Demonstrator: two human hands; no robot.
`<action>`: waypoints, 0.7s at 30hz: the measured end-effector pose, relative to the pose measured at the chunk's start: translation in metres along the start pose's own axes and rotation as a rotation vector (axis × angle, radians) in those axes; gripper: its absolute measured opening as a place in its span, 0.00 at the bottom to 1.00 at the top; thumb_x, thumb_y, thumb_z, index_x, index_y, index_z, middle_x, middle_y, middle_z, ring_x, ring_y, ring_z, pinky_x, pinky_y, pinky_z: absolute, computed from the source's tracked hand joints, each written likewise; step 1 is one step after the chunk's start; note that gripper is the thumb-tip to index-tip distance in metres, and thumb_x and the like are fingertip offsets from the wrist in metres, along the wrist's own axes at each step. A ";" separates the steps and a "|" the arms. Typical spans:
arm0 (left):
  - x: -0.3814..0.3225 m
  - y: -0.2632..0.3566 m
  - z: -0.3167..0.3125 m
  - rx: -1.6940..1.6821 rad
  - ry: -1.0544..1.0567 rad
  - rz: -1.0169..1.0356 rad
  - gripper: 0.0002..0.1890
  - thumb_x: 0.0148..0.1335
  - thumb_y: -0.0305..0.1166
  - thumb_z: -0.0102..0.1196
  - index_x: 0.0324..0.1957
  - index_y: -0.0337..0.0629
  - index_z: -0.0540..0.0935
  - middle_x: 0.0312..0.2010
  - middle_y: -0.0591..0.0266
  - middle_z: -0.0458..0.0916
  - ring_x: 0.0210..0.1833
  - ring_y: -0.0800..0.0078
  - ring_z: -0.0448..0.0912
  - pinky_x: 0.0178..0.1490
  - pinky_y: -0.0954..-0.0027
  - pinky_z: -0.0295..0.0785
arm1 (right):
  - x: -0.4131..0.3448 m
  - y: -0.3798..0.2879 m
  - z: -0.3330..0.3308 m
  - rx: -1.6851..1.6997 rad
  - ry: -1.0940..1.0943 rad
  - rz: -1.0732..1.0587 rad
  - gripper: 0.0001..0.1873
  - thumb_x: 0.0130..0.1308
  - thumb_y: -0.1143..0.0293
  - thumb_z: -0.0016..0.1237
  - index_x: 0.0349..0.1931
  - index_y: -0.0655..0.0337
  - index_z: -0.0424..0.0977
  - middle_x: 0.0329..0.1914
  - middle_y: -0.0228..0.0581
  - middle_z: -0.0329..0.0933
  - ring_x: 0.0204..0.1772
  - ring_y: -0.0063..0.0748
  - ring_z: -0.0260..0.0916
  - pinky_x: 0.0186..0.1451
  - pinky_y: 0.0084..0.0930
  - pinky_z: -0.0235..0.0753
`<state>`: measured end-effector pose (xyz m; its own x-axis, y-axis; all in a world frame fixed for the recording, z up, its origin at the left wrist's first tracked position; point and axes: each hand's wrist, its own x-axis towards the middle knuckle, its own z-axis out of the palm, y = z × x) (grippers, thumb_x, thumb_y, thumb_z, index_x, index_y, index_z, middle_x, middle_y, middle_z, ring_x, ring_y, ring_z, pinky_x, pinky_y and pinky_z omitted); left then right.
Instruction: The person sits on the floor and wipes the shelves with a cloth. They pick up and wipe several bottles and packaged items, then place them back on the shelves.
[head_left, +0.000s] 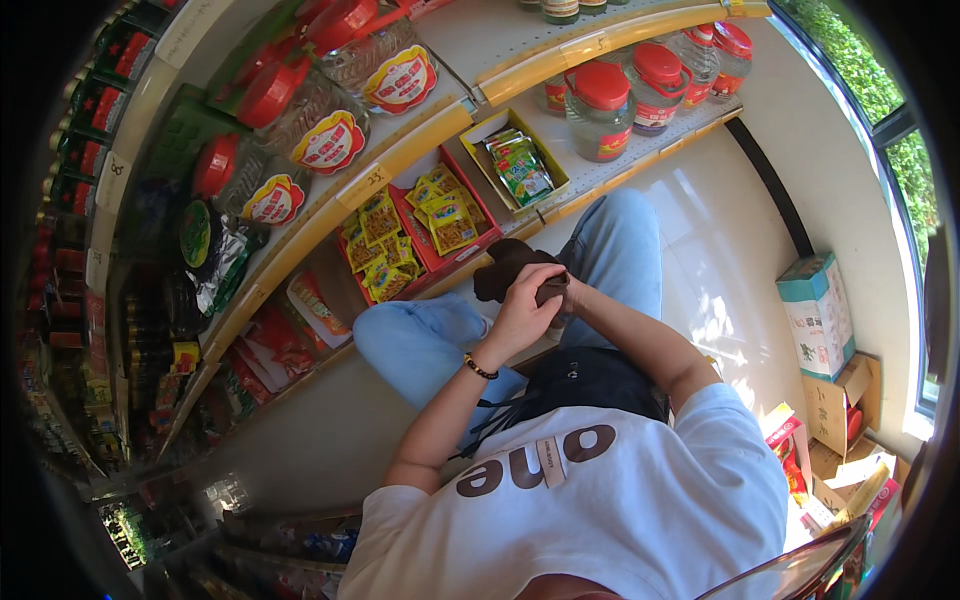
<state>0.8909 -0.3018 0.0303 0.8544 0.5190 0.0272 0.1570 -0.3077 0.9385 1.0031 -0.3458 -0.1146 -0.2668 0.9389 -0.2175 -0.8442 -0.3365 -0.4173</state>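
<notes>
In front of my squatting knees both hands meet at a dark brown fabric glove. My left hand, with a beaded bracelet on its wrist, pinches the glove's cuff near the right wrist. My right hand is mostly hidden by the glove, which appears to be worn on it; how its fingers are set cannot be told. Just beyond the hands, on the low shelf, are a red box of yellow snack packets and a yellow-edged box of green packets.
Large clear jars with red lids stand on the low shelf to the right, and more jars on the shelf above at left. A teal and white carton and open cardboard boxes sit by the window wall at right.
</notes>
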 end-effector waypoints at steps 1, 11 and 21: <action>0.001 -0.001 0.001 -0.001 -0.034 0.004 0.17 0.53 0.20 0.52 0.48 0.36 0.76 0.45 0.55 0.75 0.51 0.65 0.74 0.55 0.69 0.68 | -0.007 0.002 -0.001 -0.040 -0.016 0.017 0.14 0.62 0.59 0.44 0.43 0.55 0.71 0.41 0.36 0.77 0.44 0.31 0.75 0.45 0.31 0.77; 0.042 -0.008 0.005 -0.004 -0.489 -0.050 0.18 0.56 0.26 0.55 0.51 0.36 0.75 0.46 0.53 0.76 0.51 0.61 0.75 0.55 0.67 0.68 | -0.032 0.018 0.003 0.111 0.082 0.039 0.16 0.57 0.59 0.47 0.46 0.48 0.70 0.42 0.31 0.74 0.48 0.28 0.72 0.45 0.29 0.74; 0.143 -0.116 -0.043 -0.005 -0.094 -0.331 0.20 0.58 0.32 0.58 0.51 0.34 0.73 0.48 0.53 0.76 0.51 0.64 0.75 0.55 0.69 0.69 | -0.019 0.024 -0.039 0.018 0.118 0.169 0.16 0.56 0.59 0.47 0.45 0.49 0.69 0.40 0.32 0.74 0.45 0.29 0.72 0.43 0.30 0.74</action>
<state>0.9735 -0.1579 -0.0604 0.7995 0.5143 -0.3104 0.4310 -0.1312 0.8927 1.0060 -0.3746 -0.1553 -0.3496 0.8539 -0.3855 -0.8006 -0.4860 -0.3505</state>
